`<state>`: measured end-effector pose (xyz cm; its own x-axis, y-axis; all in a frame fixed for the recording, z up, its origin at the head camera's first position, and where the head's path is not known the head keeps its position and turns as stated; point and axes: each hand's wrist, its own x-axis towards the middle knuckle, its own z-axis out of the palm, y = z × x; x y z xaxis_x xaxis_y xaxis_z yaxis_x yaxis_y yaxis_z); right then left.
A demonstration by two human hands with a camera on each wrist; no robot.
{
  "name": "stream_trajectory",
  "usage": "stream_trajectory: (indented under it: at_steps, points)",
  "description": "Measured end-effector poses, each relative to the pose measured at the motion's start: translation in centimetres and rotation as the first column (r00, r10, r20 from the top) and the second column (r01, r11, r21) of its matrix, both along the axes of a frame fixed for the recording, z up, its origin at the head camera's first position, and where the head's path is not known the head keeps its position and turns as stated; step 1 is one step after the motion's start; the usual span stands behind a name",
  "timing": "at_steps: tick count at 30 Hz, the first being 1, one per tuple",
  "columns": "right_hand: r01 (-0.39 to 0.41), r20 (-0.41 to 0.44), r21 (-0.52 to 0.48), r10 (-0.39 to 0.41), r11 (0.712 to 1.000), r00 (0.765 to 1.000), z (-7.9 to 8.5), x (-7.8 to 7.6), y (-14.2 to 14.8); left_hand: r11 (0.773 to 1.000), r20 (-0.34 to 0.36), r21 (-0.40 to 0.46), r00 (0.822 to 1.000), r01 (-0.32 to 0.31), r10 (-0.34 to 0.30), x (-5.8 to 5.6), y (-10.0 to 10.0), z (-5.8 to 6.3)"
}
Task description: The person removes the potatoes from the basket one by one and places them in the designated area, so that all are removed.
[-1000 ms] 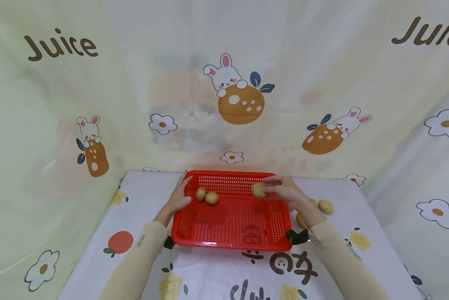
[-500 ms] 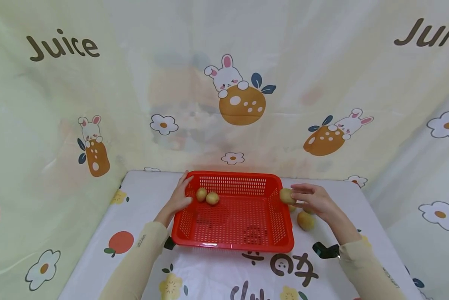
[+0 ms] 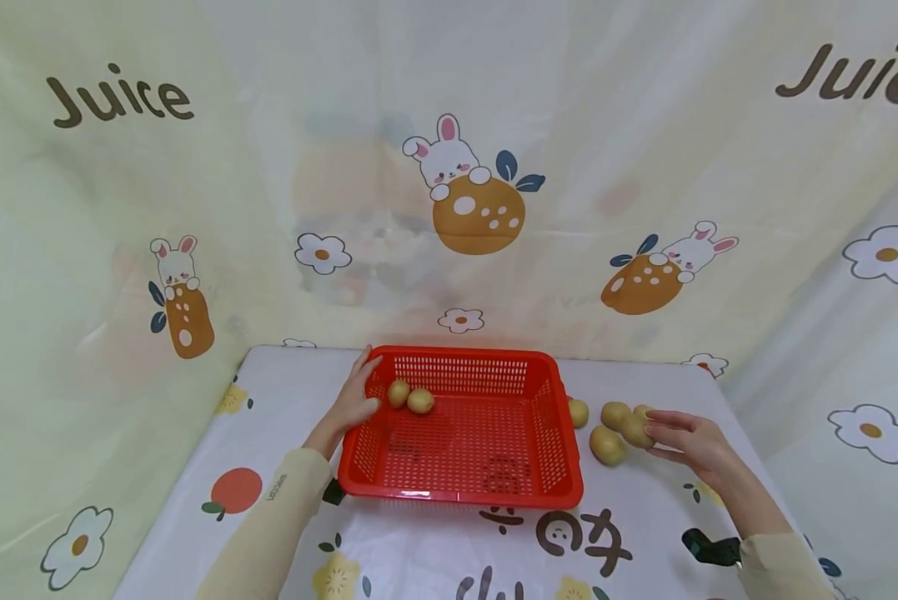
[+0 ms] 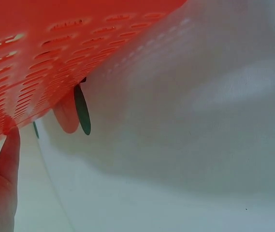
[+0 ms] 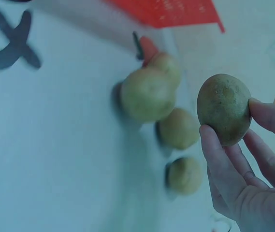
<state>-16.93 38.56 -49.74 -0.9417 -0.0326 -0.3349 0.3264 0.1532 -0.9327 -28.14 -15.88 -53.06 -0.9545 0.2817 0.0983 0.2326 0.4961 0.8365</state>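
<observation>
My left hand (image 3: 353, 406) holds the left rim of a red slotted plastic basket (image 3: 459, 497). In the left wrist view, one finger (image 4: 10, 154) presses against the basket's outer wall. Two potatoes (image 3: 421, 401) lie inside, near the back left corner. To the right of the basket, my right hand (image 3: 694, 443) pinches another potato (image 5: 224, 108) between thumb and fingertips. That potato is raised over the table in the right wrist view. Beside it several more potatoes (image 3: 607, 446) rest on the tablecloth, one close against the basket's right wall.
A white printed tablecloth (image 3: 268, 417) covers the table. Behind it hangs a pale printed curtain (image 3: 569, 292), with more of it at both sides. A dark strap piece (image 3: 709, 547) sits by my right wrist.
My right hand has carried the potato from above the basket's back right, over the right rim, to beside the loose potatoes. The left hand and basket stay in place.
</observation>
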Motion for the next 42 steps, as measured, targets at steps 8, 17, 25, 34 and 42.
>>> stream_trajectory:
  at_steps: [8, 17, 25, 34, 42]
  points:
    - [0.045, 0.085, 0.034, -0.048, 0.998, 0.995, -2.3, 1.8, 2.0, 1.0, 0.006, -0.007, 1.0, 0.0, 0.0, 0.1, -0.1, -0.2]
    - [0.09, 0.134, 0.022, -0.092, 0.996, 0.987, -4.3, 2.3, 2.5, 1.0, 0.01, -0.008, 1.0, -0.007, 0.007, 0.1, -0.1, -0.3]
    - [0.118, 0.146, 0.012, -0.118, 0.993, 0.982, -5.4, 2.5, 2.2, 1.0, -0.006, -0.015, 1.0, -0.01, 0.01, -0.1, 0.0, -0.3]
    - [0.117, 0.144, 0.027, -0.119, 0.993, 0.982, -5.4, 2.6, 1.6, 1.0, 0.0, -0.008, 1.0, -0.012, 0.012, 0.0, 0.1, -0.1]
    - [0.057, 0.131, 0.002, -0.057, 0.998, 0.99, -4.3, 2.3, 1.9, 1.0, 0.011, 0.0, 1.0, -0.015, 0.015, 0.0, 0.1, 0.1]
